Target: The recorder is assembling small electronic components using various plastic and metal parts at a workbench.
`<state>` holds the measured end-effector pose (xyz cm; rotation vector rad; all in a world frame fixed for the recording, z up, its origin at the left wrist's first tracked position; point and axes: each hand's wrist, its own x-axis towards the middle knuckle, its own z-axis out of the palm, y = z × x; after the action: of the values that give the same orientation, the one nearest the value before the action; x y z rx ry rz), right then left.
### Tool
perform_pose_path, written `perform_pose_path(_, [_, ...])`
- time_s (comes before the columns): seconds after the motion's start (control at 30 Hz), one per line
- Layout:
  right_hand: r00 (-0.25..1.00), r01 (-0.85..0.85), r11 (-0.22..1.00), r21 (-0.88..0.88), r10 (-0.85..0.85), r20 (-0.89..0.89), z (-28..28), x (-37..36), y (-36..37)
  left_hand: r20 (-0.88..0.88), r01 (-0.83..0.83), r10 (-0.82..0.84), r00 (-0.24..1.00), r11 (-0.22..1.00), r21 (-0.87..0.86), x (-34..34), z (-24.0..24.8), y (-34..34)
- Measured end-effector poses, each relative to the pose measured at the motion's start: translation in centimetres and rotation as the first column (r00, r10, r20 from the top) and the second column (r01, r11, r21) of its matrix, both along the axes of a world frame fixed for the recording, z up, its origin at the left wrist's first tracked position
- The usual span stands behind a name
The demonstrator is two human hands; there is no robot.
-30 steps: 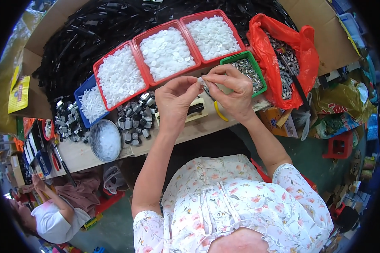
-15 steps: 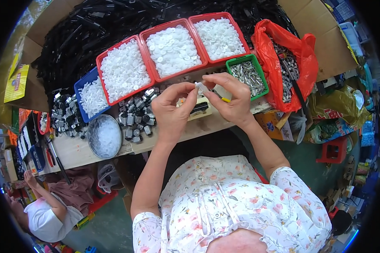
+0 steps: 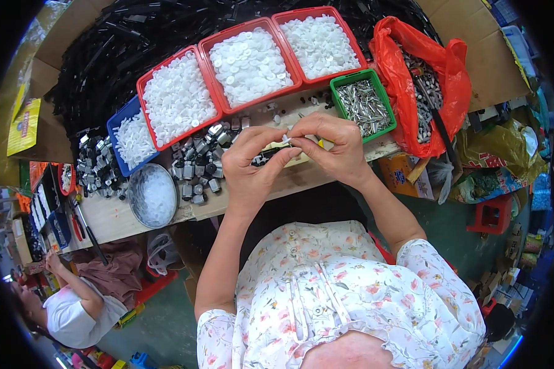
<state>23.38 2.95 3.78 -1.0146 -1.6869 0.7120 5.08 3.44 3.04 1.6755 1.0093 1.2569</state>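
In the head view, both hands meet above the front edge of the table (image 3: pixel 123 215). The left hand (image 3: pixel 249 166) and the right hand (image 3: pixel 335 147) come together at their fingertips, and between them sits a small white plastic part (image 3: pixel 287 139). The fingers of both hands are closed in a pinch on it, the left from the left side and the right from above and the right. The part is too small to tell its exact shape. It is held above the table, just in front of the trays and not touching the table surface.

Behind the hands stand three red trays in a row, each full of white plastic caps: the left red tray (image 3: pixel 175 98), the middle red tray (image 3: pixel 249 61) and the right red tray (image 3: pixel 320 40). Just right of the hands is a green tray (image 3: pixel 363 106) holding small metal pins. Beside it, further right, an open red plastic bag (image 3: pixel 415 80) holds more metal parts. At the left end of the row is a blue tray (image 3: pixel 129 138) with white pieces. Between the blue tray and the left hand lies a loose cluster of small black-and-silver parts (image 3: pixel 197 166), and near it a round metal bowl (image 3: pixel 152 195) holds pale pieces. A large heap of black plastic strips (image 3: pixel 104 55) fills the back of the table.

At the lower left, another person in a white top (image 3: pixel 74 313) sits well apart.
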Motion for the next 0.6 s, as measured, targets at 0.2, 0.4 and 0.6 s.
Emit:
perform_pose_path(0.2, [0.991,-0.088,0.979,-0.183,0.067,-0.12,-0.7,-0.7,-0.5,-0.078,-0.004,0.007,0.997,0.999,0.044,-1.0,-0.1,-0.2])
perform_pose_path(0.4, [0.998,-0.056,0.992,-0.116,0.054,-0.022,-0.4,-0.7,-0.5,-0.211,0.017,0.018,0.977,0.986,0.163,-2.4,-0.6,-0.2])
perform_pose_path(0.6, [0.966,-0.161,0.987,-0.023,0.162,0.202,-0.5,-0.9,-0.4,-0.291,0.086,-0.023,0.956,0.975,0.206,-2.9,-0.9,-0.4])
